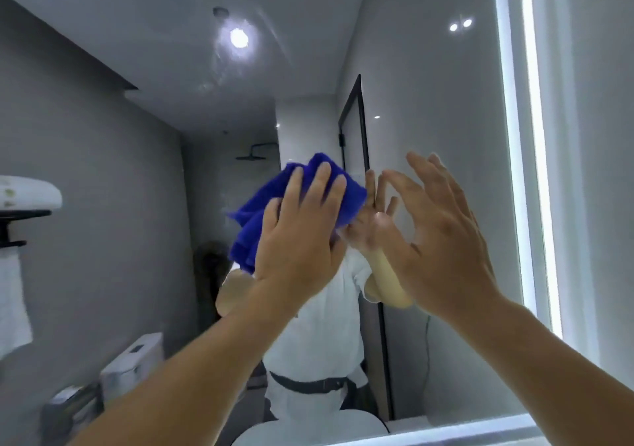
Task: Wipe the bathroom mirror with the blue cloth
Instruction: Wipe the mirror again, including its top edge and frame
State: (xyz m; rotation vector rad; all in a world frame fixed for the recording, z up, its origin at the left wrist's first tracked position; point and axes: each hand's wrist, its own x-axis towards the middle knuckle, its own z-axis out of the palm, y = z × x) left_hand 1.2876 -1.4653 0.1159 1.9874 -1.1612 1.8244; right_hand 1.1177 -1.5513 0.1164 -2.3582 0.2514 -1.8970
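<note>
The bathroom mirror fills nearly the whole view. A bunched blue cloth lies flat against the glass near its middle. My left hand presses on the cloth with straight, spread fingers. My right hand is raised just to the right of the cloth, fingers spread and relaxed, holding nothing; whether it touches the glass I cannot tell. The mirror reflects both hands and a person in a white shirt.
A lit strip runs down the mirror's right edge, another along its bottom edge. Reflected in the glass are a ceiling lamp, a black-framed shower door, a towel shelf at left and a toilet low left.
</note>
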